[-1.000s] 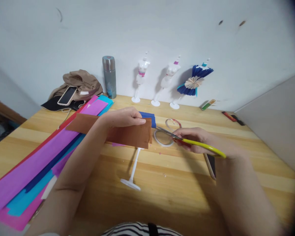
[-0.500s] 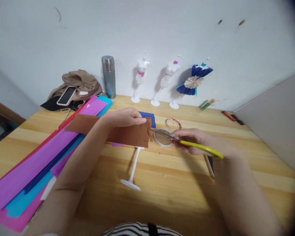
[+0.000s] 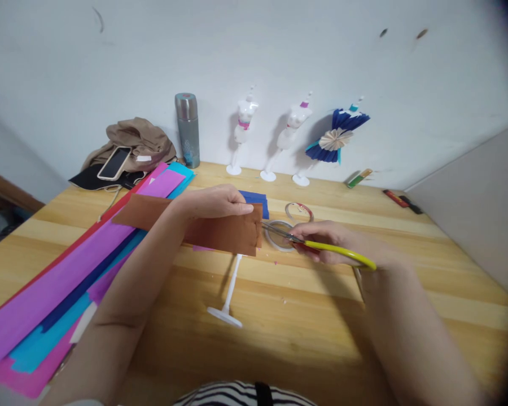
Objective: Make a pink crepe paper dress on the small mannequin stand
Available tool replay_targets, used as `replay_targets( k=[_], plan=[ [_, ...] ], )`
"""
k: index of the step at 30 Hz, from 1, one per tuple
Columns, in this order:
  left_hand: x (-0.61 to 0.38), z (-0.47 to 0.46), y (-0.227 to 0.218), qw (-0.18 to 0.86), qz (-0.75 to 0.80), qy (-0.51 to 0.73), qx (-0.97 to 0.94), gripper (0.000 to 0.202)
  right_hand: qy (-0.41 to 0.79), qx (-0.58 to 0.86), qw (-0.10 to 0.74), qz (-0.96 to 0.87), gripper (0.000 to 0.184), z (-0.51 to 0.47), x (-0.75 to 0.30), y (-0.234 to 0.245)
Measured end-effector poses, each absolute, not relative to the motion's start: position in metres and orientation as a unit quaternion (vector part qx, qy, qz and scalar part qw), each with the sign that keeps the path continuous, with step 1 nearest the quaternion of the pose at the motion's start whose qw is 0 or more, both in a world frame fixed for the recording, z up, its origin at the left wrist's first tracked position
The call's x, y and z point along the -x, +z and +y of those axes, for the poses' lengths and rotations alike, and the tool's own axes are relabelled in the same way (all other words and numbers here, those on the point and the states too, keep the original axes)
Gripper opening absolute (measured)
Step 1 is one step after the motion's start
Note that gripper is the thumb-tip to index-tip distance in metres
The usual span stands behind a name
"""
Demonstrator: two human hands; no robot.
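My left hand pinches the top edge of a brown paper strip, holding it above the wooden table. My right hand grips yellow-handled scissors, whose blades meet the right edge of the brown paper. A blue paper piece shows just behind the brown strip. Under the paper lies a white mannequin stand on its side. A tape roll lies beneath the scissor blades.
Long sheets of purple, blue and pink paper cover the left side. Against the wall stand a grey flask, two white mannequins and one with a blue paper skirt. A phone rests on a beige bag.
My right hand has moved the scissors left, and the blades now reach into the brown paper's right edge. My left hand has stayed put.
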State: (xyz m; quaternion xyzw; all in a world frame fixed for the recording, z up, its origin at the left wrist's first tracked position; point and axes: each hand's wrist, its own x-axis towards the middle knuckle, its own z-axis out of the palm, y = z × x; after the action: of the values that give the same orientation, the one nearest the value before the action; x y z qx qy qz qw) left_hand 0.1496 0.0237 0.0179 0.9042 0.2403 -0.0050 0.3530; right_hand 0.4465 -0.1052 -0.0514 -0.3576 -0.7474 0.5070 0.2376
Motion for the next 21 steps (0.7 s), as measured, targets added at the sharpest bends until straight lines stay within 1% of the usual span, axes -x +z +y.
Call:
replay_targets(
  k=[6, 12, 18, 21],
  plan=[
    [-0.151, 0.023, 0.019, 0.335, 0.24, -0.034, -0.911, 0.039, 0.512, 0.381, 0.233, -0.734, 0.029, -0.107, -0.442, -0.044],
    [-0.151, 0.023, 0.019, 0.325, 0.221, -0.059, -0.918, 0.039, 0.54, 0.422, 0.198, -0.701, 0.029, -0.108, -0.44, -0.04],
    [-0.15, 0.028, 0.013, 0.346, 0.173, -0.048, -0.921, 0.042, 0.608, 0.391, 0.228, -0.652, 0.039, -0.109, -0.441, -0.048],
    [-0.15, 0.029, 0.011, 0.368, 0.143, -0.047, -0.918, 0.042, 0.63, 0.382, 0.224, -0.638, 0.04, -0.108, -0.438, -0.052]
  ],
)
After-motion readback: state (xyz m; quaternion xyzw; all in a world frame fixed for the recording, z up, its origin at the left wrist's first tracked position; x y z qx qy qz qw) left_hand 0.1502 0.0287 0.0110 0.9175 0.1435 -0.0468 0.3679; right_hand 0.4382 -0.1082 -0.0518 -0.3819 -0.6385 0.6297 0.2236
